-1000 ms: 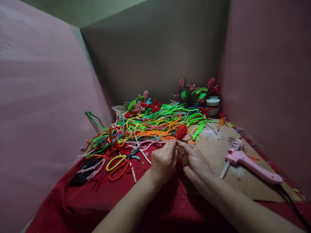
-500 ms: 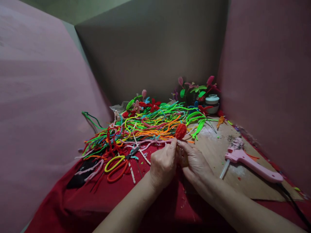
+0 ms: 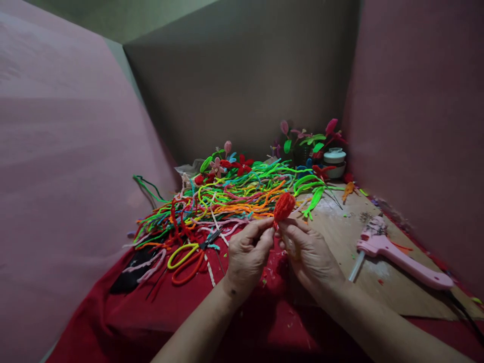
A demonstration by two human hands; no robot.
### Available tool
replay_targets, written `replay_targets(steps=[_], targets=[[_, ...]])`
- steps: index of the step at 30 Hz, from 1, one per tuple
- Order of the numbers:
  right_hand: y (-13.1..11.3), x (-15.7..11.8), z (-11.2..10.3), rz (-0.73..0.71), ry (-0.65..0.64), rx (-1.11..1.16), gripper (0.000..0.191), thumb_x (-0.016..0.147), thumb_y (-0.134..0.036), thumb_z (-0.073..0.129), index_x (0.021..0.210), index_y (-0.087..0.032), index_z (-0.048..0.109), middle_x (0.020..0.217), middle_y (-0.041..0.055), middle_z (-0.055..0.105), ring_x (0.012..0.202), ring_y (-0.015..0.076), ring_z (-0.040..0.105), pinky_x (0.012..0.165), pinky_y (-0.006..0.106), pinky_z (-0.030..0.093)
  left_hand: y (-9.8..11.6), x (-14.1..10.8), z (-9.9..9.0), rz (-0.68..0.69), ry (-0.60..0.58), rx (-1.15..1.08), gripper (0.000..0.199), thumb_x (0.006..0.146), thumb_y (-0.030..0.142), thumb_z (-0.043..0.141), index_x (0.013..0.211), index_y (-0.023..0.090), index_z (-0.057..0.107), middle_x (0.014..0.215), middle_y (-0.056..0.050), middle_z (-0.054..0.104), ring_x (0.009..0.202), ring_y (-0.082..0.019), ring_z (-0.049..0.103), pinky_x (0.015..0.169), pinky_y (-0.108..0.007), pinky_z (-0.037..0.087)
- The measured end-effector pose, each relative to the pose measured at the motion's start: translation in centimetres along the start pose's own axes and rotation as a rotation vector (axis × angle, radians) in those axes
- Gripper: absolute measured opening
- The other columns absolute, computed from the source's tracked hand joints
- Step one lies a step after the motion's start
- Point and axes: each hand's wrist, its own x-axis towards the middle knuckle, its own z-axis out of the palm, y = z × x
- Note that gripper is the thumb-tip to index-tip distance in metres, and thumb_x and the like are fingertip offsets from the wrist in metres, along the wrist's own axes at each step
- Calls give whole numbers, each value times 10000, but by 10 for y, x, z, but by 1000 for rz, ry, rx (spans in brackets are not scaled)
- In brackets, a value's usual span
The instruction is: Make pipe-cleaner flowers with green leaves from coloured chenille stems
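A red fuzzy flower bud [image 3: 284,206], which looks made of pipe cleaners, stands upright between my two hands. My left hand [image 3: 247,254] pinches at its base from the left, thumb and forefinger together. From the other side, my right hand [image 3: 308,247] grips just under the bud with its fingers curled. Whatever stem lies inside the right palm is hidden. Just beyond the hands lies a heap of coloured pipe cleaners [image 3: 227,196]. Left of my left hand are scissors [image 3: 189,259] with one yellow and one orange-red handle loop.
On the right a pink glue gun [image 3: 401,259] rests on a wooden board [image 3: 340,237], its cord running to the lower right. Green pipe-cleaner leaves [image 3: 313,196], a white-lidded jar [image 3: 335,161] and finished flowers [image 3: 242,164] stand or lie toward the back. Red cloth [image 3: 151,322] covers the table; walls enclose it.
My left hand has turned, and its thumb and forefinger now show at the bud's base. The bud leans a little more to the right. The whole view has shifted slightly.
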Motion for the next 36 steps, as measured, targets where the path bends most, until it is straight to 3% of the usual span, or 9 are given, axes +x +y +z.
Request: replay_targets(steps=[7,11,21,26,30,33,36], targets=[[-1,-3,2,122,27,67,209,531,-229,788,701,-146,702,620,-15,664,525,86,522,477,192,369,2,-3,-1,-86,-2,-145,216,747,261,613,924,165,690,463,53,517,401,-69,451,399,-177,366],[-3,-3,-1,110,-43,79,207,556,-198,780,742,-151,702,655,-10,679,540,89,544,486,190,390,7,-2,-1,-151,-21,-251,209,732,277,634,889,149,684,431,75,468,334,-31,342,343,-158,286],[-10,3,-5,85,-181,9,113,601,-168,734,705,-148,697,620,-10,664,542,95,554,528,205,419,15,2,-11,-405,-139,-507,220,714,270,663,881,129,639,456,63,510,280,-9,310,292,-127,206],[-6,1,-4,103,-223,21,143,654,-188,721,795,-176,708,704,-5,683,602,103,565,584,218,431,14,2,-13,-516,-227,-683,182,733,207,625,896,128,612,445,60,517,244,-2,292,275,-107,217],[-6,0,-5,106,-305,-28,72,693,-236,707,718,-170,716,668,10,671,663,136,569,669,263,435,10,3,-15,-574,-354,-858,99,768,181,573,850,131,596,462,71,499,230,16,213,252,-94,220],[-7,-1,-4,92,-311,-37,71,684,-252,723,711,-186,722,756,20,687,792,168,575,811,312,410,9,3,-14,-560,-407,-910,64,796,168,543,806,122,587,477,68,498,230,18,206,249,-93,234],[-8,-3,-1,101,-279,-20,151,652,-289,751,775,-204,734,780,17,684,767,169,565,784,316,412,10,2,-14,-522,-426,-867,87,802,187,551,773,109,579,471,54,515,228,1,265,258,-118,281]])
